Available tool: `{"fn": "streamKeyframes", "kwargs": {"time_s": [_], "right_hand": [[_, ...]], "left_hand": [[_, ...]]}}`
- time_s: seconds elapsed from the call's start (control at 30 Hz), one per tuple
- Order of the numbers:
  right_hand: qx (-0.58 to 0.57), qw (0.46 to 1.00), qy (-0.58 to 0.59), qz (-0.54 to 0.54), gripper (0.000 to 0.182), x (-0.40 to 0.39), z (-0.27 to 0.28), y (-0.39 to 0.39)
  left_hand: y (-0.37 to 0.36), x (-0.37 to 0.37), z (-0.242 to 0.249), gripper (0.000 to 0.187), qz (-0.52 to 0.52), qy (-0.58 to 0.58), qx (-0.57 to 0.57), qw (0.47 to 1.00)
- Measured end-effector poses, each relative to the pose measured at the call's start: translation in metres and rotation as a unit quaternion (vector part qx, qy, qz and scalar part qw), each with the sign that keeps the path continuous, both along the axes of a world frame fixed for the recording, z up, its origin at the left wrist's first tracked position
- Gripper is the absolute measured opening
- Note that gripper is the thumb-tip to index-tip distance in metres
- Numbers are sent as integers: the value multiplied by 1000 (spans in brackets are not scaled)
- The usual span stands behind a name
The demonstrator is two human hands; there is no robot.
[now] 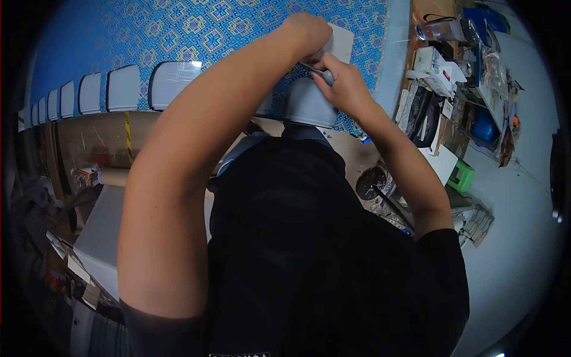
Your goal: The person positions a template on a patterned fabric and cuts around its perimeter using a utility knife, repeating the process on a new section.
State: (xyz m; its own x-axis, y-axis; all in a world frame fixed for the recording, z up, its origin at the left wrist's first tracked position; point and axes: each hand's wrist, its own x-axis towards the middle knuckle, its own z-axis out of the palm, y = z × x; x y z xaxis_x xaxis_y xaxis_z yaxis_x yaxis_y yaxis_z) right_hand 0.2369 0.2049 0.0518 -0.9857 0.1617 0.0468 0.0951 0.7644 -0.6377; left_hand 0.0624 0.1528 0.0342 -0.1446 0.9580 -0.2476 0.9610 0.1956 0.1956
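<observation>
While in the right grip, one grey-handled tool.

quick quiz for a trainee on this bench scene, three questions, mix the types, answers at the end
1. Multiple choice: which hand grips the handle of the grey-handled tool?
A) left
B) right
C) neither

2. True or false: the cloth on the table is plain red.

3. Fill in the missing word (near or far): several grey panels lie in a row along the cloth's ____ edge, as seen by the wearer.

Key:
1. B, the right hand.
2. False; it is blue with a repeating pattern.
3. near
</observation>
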Motion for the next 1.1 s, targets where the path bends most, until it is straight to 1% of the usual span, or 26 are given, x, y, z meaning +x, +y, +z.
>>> {"fn": "streamKeyframes", "kwargs": {"time_s": [0.03,0.1,0.13,0.17,0.2,0.27,0.3,0.37,0.4,0.47,0.5,0.53,0.57,0.6,0.7,0.83,0.9,0.97,1.1], "right_hand": [[0,1000,-1,-7,21,0,1,-6],[-15,996,-23,-82,20,0,3,-18],[-17,996,-23,-90,20,0,2,-23],[-18,992,-16,-122,20,0,-1,-28],[-20,988,-10,-154,19,0,-4,-33],[-22,983,-5,-184,19,-2,-6,-42],[-23,978,-2,-206,19,-2,-6,-46],[-37,977,19,-211,19,-2,-12,-48],[-46,975,37,-216,19,-3,-11,-48],[-46,975,25,-216,19,-4,-7,-48],[-41,976,11,-215,19,-6,-3,-46],[-43,974,12,-222,19,-10,-1,-44],[-40,974,-12,-221,19,-11,2,-44],[-36,974,-35,-220,19,-12,3,-45],[-50,963,-26,-262,19,-17,3,-54],[-24,945,-15,-325,24,-29,-1,-73],[-29,921,-27,-387,21,-37,2,-83],[-16,911,-17,-412,21,-43,-1,-89],[16,892,-3,-452,21,-55,-4,-100]], "left_hand": [[2,-2,-1,50,-7,-4,-4,1000],[0,-5,0,48,-21,-9,-11,1000],[-2,-5,1,47,-25,-10,6,1000],[-2,-6,4,45,-29,-10,22,999],[-2,-7,5,45,-37,-10,20,999],[0,-10,8,42,-39,-32,-6,999],[4,-10,2,42,-43,-30,-9,999],[11,-12,-10,55,-45,-31,-34,998],[13,-14,-4,55,-47,-28,-38,998],[17,-17,8,52,-92,-21,-79,992],[17,-18,18,52,-98,-18,-81,992],[17,-17,26,45,-99,-7,-81,992],[16,-15,32,39,-103,1,-83,991],[19,-17,32,39,-116,0,-86,990],[23,-20,32,40,-151,7,-98,984],[27,-26,33,40,-169,-10,-103,980],[29,-29,31,39,-184,-20,-98,978],[30,-30,27,39,-176,-28,-85,980],[37,-33,12,42,-208,-36,-79,974]]}}
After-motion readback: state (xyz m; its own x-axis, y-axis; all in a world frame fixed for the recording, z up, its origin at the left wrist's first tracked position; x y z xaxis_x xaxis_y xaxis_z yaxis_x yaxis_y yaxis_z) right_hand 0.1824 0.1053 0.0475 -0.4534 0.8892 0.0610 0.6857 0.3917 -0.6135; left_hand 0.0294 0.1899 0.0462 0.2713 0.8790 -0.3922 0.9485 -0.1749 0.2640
